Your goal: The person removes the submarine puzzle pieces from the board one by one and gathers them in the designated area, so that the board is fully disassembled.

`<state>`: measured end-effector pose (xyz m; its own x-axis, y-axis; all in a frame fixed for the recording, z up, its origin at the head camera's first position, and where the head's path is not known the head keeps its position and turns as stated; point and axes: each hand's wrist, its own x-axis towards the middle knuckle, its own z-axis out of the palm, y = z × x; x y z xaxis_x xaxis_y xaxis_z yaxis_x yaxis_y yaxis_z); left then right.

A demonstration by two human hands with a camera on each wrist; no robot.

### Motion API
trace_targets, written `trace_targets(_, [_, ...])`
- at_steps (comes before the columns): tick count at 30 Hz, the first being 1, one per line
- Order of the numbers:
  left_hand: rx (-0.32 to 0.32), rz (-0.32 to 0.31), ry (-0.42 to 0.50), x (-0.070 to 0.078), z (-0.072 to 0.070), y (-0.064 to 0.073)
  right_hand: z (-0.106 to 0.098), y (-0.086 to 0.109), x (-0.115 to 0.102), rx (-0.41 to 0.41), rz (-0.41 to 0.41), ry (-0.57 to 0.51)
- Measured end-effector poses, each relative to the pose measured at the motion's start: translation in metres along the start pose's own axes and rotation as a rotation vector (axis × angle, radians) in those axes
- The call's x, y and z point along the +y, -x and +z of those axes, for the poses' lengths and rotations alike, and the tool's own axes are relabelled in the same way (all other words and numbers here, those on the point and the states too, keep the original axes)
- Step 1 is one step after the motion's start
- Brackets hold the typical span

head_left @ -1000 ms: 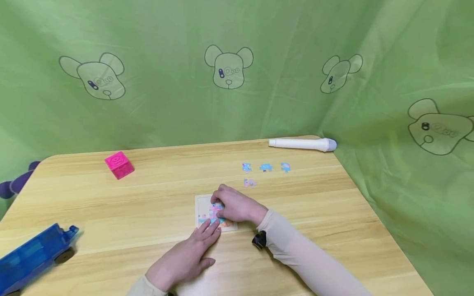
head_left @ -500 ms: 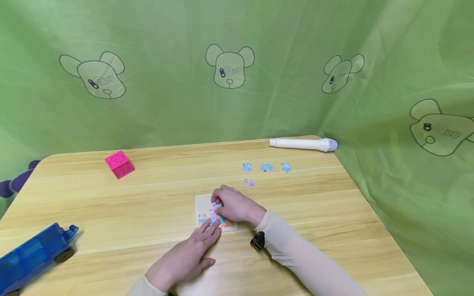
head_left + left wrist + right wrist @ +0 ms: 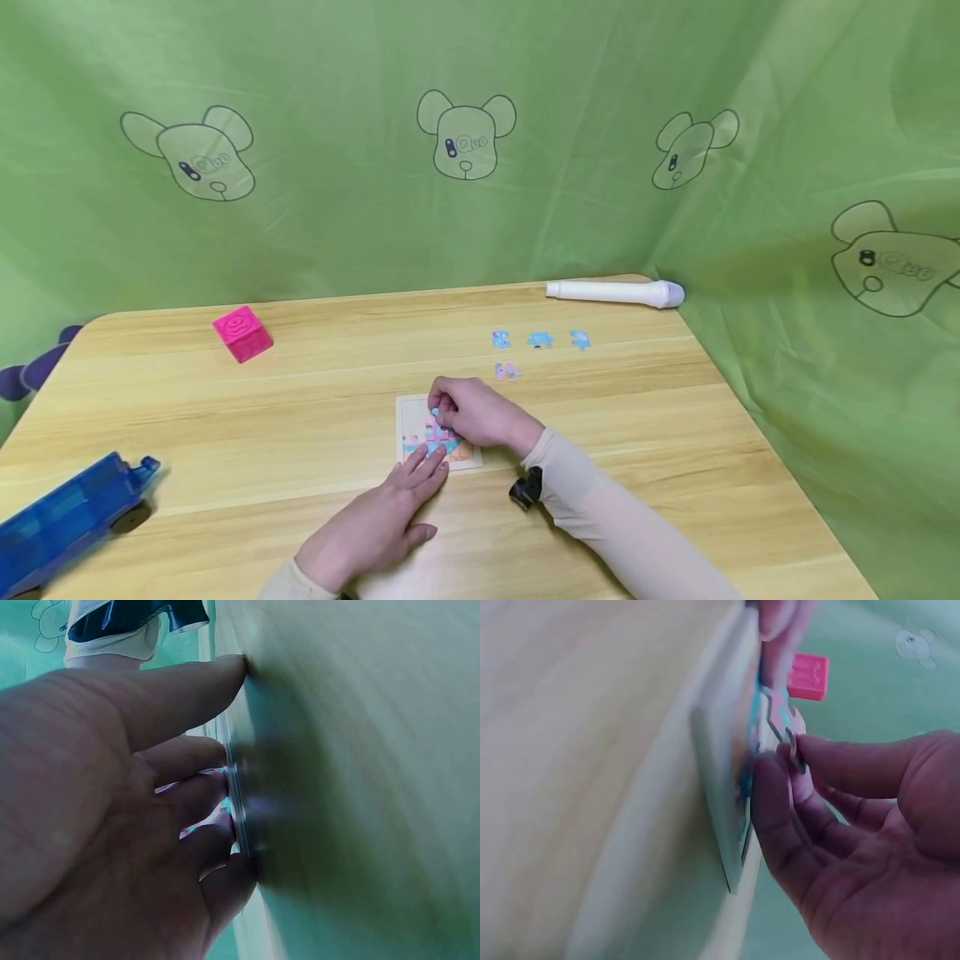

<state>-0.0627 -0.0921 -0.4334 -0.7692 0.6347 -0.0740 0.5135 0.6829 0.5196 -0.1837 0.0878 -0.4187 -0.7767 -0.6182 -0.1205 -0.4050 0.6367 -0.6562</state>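
A small jigsaw tray (image 3: 401, 421) with a pale rim lies on the table, its near part covered by joined pink, blue and orange pieces. My left hand (image 3: 378, 521) rests with straight fingers on the tray's near edge and the pieces there. In the left wrist view, its fingertips (image 3: 236, 874) reach the tray's edge. Over the tray's middle, my right hand (image 3: 483, 414) pinches a jigsaw piece between thumb and fingers. The right wrist view shows this piece (image 3: 793, 750) tilted up, close over the joined pieces; the fingers hide much of it.
Several loose jigsaw pieces (image 3: 540, 339) lie beyond the tray to the right. A white toy microphone (image 3: 609, 291) lies along the back edge. Back left is a pink cube (image 3: 242, 334); front left stands a blue toy vehicle (image 3: 67, 521). Green fabric (image 3: 330, 208) hangs behind the table.
My right hand's fingers and thumb have shifted slightly right and drawn together on the piece, uncovering more of the joined pieces. The left hand has stayed in place.
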Motion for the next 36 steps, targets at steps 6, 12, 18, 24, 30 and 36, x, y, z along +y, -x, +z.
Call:
trace_targets(6, [0.016, 0.013, -0.002, -0.001, 0.002, 0.001, -0.014, 0.002, 0.002, 0.018, 0.002, -0.087])
trace_targets(12, [0.022, 0.016, 0.001, -0.001, 0.002, 0.000, -0.037, 0.008, 0.010, 0.060, 0.001, -0.217])
trace_targets(18, [0.019, 0.003, 0.002, 0.000, 0.000, 0.000, -0.061, 0.018, 0.029, 0.119, 0.036, -0.270])
trace_targets(24, [0.014, -0.007, 0.003, 0.000, 0.001, 0.001, -0.076, 0.027, 0.054, 0.154, 0.097, -0.278])
trace_targets(30, [0.013, 0.001, 0.001, 0.001, 0.002, 0.001, -0.087, 0.035, 0.075, 0.217, 0.185, -0.232])
trace_targets(36, [0.011, -0.004, 0.000, 0.000, 0.002, 0.001, -0.094, 0.039, 0.090, 0.234, 0.297, -0.166])
